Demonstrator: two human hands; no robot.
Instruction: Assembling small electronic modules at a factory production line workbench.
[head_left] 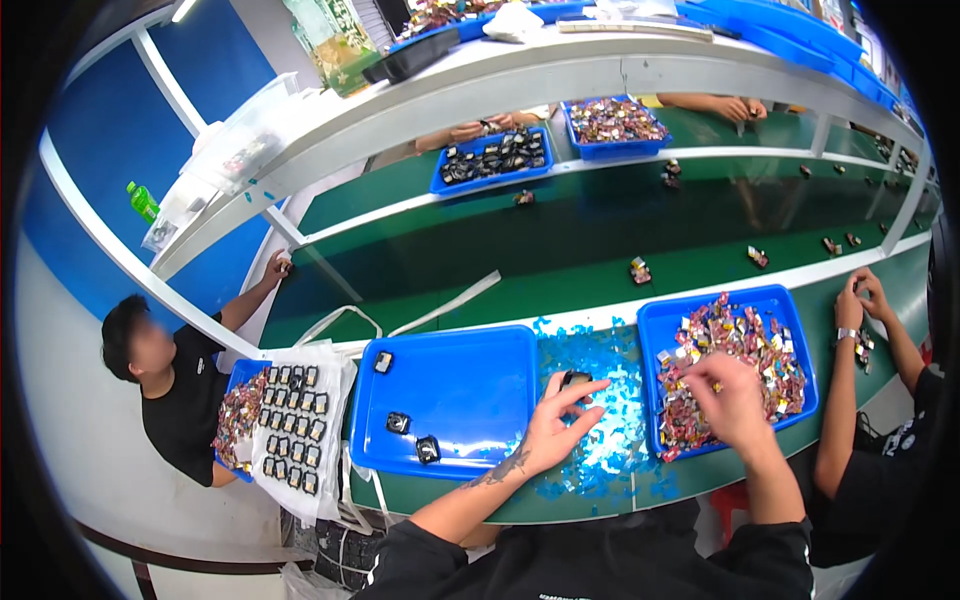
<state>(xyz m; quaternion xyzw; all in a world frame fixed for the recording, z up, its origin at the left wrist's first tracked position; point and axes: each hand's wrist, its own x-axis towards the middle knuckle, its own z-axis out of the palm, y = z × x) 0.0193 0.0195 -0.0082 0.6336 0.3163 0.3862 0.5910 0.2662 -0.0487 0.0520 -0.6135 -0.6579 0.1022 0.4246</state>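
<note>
My left hand (556,428) is closed around a small black part (575,379), over a layer of blue film scraps (612,440); the fingers partly cover the part. My right hand (730,398) is above the right blue tray (806,372), its thumb and fingers bent together in a pinch. What sits in that pinch is too small to make out. Many small reddish, yellow and silver pieces (772,362) fill this tray. To the left, a second blue tray (462,352) holds three small black parts (428,449) lying apart from one another.
Rows of black parts (290,428) lie on a white sheet at the left, beside a seated person (180,390). Another person's forearm (838,410) is close on the right. A green conveyor belt (560,250) carries scattered pieces behind a white rail, beneath an overhead shelf (480,80).
</note>
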